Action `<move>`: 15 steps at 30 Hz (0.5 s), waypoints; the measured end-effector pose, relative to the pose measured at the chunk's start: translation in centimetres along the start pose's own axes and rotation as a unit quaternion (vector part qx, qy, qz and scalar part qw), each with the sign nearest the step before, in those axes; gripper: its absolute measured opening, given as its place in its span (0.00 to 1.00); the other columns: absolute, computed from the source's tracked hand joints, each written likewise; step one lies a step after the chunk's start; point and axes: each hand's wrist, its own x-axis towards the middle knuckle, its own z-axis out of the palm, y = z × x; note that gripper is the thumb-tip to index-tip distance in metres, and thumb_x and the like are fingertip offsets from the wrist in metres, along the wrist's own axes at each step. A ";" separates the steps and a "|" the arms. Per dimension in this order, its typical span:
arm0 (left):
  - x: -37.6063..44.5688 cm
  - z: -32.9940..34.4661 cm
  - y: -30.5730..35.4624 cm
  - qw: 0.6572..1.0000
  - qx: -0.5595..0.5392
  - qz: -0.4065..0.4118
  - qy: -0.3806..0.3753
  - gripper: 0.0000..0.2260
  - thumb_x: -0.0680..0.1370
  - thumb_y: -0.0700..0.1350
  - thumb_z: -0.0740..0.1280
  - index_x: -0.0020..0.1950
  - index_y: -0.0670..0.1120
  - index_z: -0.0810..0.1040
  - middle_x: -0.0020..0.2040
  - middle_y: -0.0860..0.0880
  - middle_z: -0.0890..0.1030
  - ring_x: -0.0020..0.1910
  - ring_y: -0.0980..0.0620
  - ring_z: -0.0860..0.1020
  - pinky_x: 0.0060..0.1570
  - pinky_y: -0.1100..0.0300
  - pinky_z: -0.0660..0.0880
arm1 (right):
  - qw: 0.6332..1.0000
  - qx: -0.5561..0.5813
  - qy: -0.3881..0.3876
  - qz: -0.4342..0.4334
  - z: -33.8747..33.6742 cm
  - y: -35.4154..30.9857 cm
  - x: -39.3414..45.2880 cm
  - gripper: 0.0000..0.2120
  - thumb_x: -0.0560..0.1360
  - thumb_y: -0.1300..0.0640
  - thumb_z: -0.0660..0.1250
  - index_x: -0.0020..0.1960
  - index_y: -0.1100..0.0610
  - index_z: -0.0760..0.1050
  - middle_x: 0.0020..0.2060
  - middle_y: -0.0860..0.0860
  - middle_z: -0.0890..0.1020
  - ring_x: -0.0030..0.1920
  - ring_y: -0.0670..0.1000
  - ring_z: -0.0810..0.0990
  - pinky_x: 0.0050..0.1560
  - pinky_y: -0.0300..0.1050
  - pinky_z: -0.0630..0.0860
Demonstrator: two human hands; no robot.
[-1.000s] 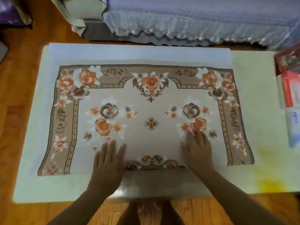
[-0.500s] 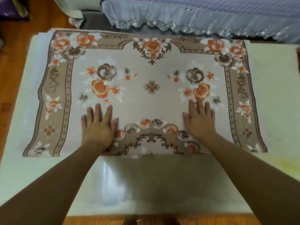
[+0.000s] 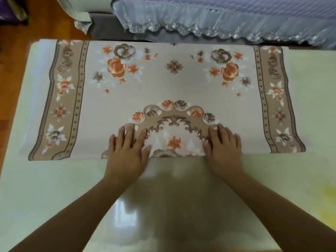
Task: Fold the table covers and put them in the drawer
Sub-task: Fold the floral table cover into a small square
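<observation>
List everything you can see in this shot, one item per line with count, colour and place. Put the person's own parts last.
floral beige fabric table cover: one, beige with orange and brown flowers and a brown border, spread flat across the far half of the table.
glossy white rectangular table: one, white with a yellowish patch at the near right, filling most of the view.
pale blue quilted cover with a lace frill: one, pale blue, draped over furniture beyond the table's far edge.
orange-brown wooden floor: one, orange-brown, showing to the left of the table.
left hand: one, fingers spread flat on the cover's near edge, left of the brown arch motif.
right hand: one, fingers flat on the cover's near edge, right of the arch motif.
</observation>
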 end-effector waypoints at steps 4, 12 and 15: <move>6.4 -2.1 -0.2 0.999 -0.024 -0.025 0.031 0.28 0.83 0.64 0.41 0.82 0.57 0.54 0.83 0.45 0.51 0.82 0.41 0.47 0.78 0.39 0.45 | 0.999 0.016 -0.042 0.005 -0.8 -0.5 7.6 0.28 0.82 0.41 0.47 0.78 0.53 0.59 0.78 0.57 0.61 0.77 0.61 0.59 0.74 0.65 0.57; 4.8 -1.7 -0.6 0.998 -0.023 -0.016 0.057 0.28 0.83 0.65 0.40 0.83 0.59 0.50 0.84 0.44 0.50 0.82 0.41 0.45 0.79 0.41 0.42 | 0.997 0.014 -0.068 -0.029 -1.5 -1.8 5.3 0.34 0.80 0.35 0.39 0.82 0.48 0.51 0.82 0.56 0.50 0.81 0.60 0.43 0.79 0.63 0.42; 4.6 -1.6 -1.7 0.997 0.007 0.017 0.075 0.28 0.84 0.65 0.43 0.83 0.58 0.54 0.83 0.43 0.54 0.82 0.41 0.48 0.79 0.41 0.45 | 0.997 -0.011 -0.067 -0.048 -1.1 -0.6 5.4 0.35 0.80 0.32 0.38 0.82 0.48 0.49 0.82 0.54 0.48 0.81 0.58 0.40 0.79 0.63 0.41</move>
